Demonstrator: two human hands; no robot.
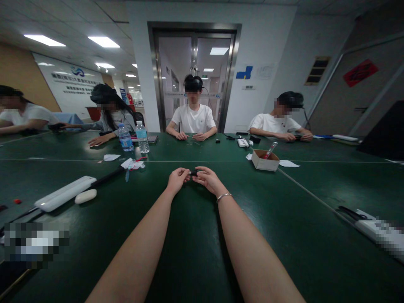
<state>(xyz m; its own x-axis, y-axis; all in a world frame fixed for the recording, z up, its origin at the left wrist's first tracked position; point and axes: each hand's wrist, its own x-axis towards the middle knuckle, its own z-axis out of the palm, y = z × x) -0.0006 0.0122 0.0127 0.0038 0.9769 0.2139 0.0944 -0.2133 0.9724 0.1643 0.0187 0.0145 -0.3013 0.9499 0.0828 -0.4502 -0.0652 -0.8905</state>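
Both my arms reach forward over the dark green table (195, 219). Between my fingertips is a small black object (193, 173) with a light, metallic-looking end on its left. My left hand (178, 180) pinches that left end. The fingers of my right hand (208, 180) close round the black part, and a silver bracelet (224, 196) circles the right wrist. The object is held just above the table, and its details are too small to make out.
Two water bottles (142, 137) and paper scraps (133, 163) lie ahead left. Nearer left are a white device (67, 192) and a white oval item (86, 196). Ahead right stands a small box (265, 161). Several people sit across the table.
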